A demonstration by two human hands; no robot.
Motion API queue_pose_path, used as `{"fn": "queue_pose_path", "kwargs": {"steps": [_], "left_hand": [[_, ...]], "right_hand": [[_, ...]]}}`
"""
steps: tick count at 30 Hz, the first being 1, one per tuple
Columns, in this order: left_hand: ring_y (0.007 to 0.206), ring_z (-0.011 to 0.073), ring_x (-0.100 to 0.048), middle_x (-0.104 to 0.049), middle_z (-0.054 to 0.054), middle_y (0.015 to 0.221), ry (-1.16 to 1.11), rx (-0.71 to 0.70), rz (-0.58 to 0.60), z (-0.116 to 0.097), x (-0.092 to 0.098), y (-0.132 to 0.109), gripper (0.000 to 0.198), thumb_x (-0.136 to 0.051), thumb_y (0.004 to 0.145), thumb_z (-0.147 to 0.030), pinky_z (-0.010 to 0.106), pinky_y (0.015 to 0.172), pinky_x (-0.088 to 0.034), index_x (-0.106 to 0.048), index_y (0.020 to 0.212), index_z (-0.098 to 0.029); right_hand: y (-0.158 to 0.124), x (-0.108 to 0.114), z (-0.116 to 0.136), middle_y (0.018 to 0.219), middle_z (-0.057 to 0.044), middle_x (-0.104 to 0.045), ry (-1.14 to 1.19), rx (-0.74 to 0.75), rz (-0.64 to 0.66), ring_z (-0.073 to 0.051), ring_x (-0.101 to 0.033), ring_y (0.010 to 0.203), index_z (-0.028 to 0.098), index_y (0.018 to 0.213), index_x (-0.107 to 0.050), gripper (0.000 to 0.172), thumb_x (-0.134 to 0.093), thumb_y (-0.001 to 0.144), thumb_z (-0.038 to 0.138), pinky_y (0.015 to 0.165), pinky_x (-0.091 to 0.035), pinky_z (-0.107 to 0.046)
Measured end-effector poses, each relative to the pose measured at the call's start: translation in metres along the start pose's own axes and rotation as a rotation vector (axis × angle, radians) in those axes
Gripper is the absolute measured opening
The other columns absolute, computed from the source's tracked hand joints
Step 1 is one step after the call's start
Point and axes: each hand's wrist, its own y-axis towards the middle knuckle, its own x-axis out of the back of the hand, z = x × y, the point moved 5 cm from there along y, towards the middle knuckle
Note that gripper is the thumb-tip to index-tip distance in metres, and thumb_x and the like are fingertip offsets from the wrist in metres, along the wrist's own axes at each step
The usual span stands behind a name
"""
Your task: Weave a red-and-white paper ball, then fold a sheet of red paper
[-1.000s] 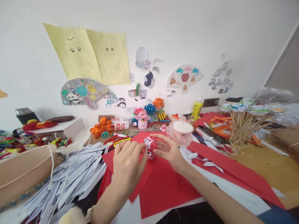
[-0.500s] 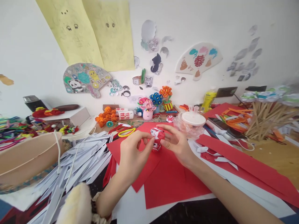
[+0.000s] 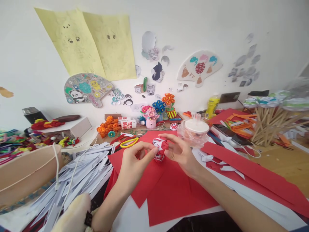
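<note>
Above red paper sheets [image 3: 176, 199] in the middle of the desk, a small red-and-white folded paper ball [image 3: 161, 143] is held between my two hands. My left hand [image 3: 135, 162] pinches its left side with thumb and forefinger. On the right side, the curved fingers and thumb of my right hand [image 3: 184, 157] close around the ball. Another red-and-white folded part shows just below it; whether the two are joined, I cannot tell. A similar small folded piece [image 3: 173, 126] sits farther back, near a clear plastic cup with a white lid [image 3: 196, 125].
White paper strips [image 3: 84, 167] are heaped at left beside a beige basket [image 3: 26, 170]. Behind my left hand lies a yellow-handled tool [image 3: 129, 142]. Handmade flowers in small pots [image 3: 151, 123] stand along the wall. Many wooden sticks [image 3: 267, 125] stand at right, near a yellow bottle [image 3: 212, 105].
The view has shifted slightly, so the wall pictures appear lower and farther left. Both hands keep their grip on the paper ball, which looks slightly turned.
</note>
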Motion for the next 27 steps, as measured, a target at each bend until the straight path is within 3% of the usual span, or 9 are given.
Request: {"fn": "queue_pose_path", "kwargs": {"steps": [9,16,23,27], "left_hand": [[0.063,0.0125,-0.05,-0.056,-0.002,0.068,0.322,-0.305,-0.087,-0.015,-0.001,-0.008,0.014,-0.052,0.089,-0.025,0.025,0.059,-0.04,-0.057,0.076,-0.022],[0.067,0.0123,-0.051,-0.055,-0.001,0.073,0.405,-0.485,-0.163,-0.024,-0.002,-0.017,0.012,-0.05,0.088,-0.014,0.024,0.063,-0.042,-0.054,0.079,-0.021],[0.059,0.0111,-0.047,-0.056,-0.004,0.066,0.172,-0.257,-0.141,-0.014,0.007,-0.008,0.013,-0.054,0.091,-0.027,0.023,0.056,-0.038,-0.059,0.079,-0.022],[0.059,0.0111,-0.045,-0.055,-0.004,0.065,0.175,-0.253,-0.173,-0.017,0.013,-0.008,0.013,-0.057,0.089,-0.028,0.024,0.056,-0.036,-0.06,0.078,-0.022]], "right_hand": [[0.0,-0.004,0.002,0.108,-0.007,-0.069,-0.024,-0.009,0.002,-0.023,-0.065,0.099,0.026,0.115,-0.061,0.043,-0.075,0.076,0.034,0.084,-0.055,-0.038],[-0.002,-0.008,0.0,0.1,-0.007,-0.07,-0.009,-0.057,0.07,-0.026,-0.064,0.104,0.025,0.12,-0.058,0.046,-0.074,0.078,0.037,0.085,-0.054,-0.039],[-0.002,-0.007,0.005,0.114,-0.007,-0.067,0.001,-0.02,0.009,-0.023,-0.064,0.101,0.027,0.117,-0.061,0.04,-0.072,0.08,0.037,0.084,-0.053,-0.036],[-0.003,-0.008,0.005,0.113,-0.007,-0.067,0.03,-0.048,0.016,-0.022,-0.065,0.099,0.027,0.116,-0.06,0.041,-0.074,0.078,0.035,0.084,-0.052,-0.035]]}}
